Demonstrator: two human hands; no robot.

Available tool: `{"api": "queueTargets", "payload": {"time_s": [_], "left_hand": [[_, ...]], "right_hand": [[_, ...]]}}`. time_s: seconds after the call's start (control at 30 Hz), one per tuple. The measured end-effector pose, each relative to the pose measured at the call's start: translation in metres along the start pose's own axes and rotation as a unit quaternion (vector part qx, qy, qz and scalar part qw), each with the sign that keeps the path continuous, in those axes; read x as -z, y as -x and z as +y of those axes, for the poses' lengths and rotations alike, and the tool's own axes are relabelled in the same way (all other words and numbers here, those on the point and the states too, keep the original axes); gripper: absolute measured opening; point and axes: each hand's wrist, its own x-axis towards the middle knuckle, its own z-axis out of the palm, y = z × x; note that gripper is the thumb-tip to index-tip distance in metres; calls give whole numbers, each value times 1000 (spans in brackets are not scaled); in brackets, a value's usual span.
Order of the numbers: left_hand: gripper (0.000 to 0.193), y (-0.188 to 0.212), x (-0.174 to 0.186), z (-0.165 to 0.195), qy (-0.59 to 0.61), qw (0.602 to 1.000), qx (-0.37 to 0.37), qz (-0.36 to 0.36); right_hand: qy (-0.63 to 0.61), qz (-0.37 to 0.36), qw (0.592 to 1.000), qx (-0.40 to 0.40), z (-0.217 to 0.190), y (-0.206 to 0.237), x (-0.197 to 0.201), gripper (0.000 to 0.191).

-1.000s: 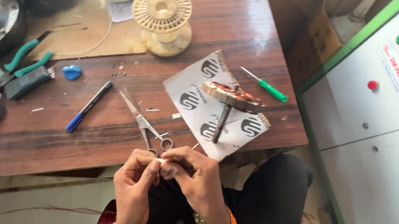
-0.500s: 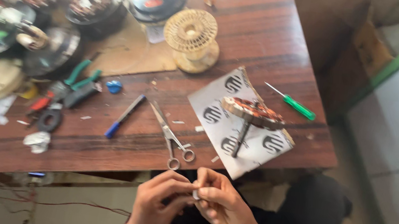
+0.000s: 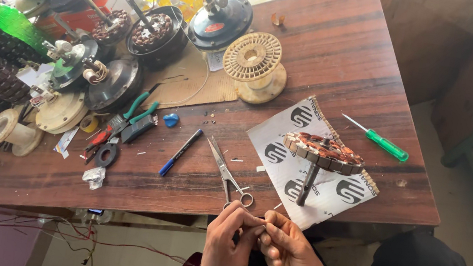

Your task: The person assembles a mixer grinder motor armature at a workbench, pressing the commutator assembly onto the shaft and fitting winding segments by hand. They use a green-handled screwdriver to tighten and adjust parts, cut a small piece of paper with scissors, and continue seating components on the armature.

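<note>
Filling most of frame: wooden bench (image 3: 337, 54). Lying right of centre: printed sheet (image 3: 283, 159) carrying wound stator (image 3: 323, 152). Resting just left: scissors (image 3: 226, 172). Meeting at bottom centre, left hand (image 3: 226, 248) and right hand (image 3: 291, 259), fingers (image 3: 252, 223) pinching closed on thin wire (image 3: 261, 222), barely visible.

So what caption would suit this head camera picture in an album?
Two hands, left hand and right hand, pinch something tiny beside the wooden table, near scissors and a wound motor core.

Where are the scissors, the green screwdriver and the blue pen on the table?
scissors (image 3: 223, 166), head view, on the pivot where the blades cross.
green screwdriver (image 3: 387, 145), head view, on the green handle.
blue pen (image 3: 180, 152), head view, on the barrel's middle.
</note>
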Motion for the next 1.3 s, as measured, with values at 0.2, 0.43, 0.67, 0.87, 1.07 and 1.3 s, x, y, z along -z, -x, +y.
{"api": "queueTargets", "payload": {"time_s": [0.2, 0.43, 0.67, 0.87, 1.07, 1.3], "left_hand": [[42, -28, 24, 26, 79, 988, -62, -119], [53, -99, 27, 49, -125, 920, -342, -148], [82, -161, -8, 55, -178, 863, -421, -216], [81, -169, -29, 31, -117, 907, -322, -245], [87, -160, -28, 17, -63, 935, -304, -174], [102, -148, -33, 4, 73, 974, -193, -90]], "right_hand": [[-9, -2, 999, 52, -1, 12, -14, 19], [83, 5, 977, 199, -6, 23, -1, 27], [159, 30, 933, 321, -29, 34, 16, 11], [174, 50, 920, 348, -43, 51, 6, 18], [378, 166, 820, 396, -38, 58, -16, 13], [483, 220, 706, 469, -33, 57, -27, 9]]}}
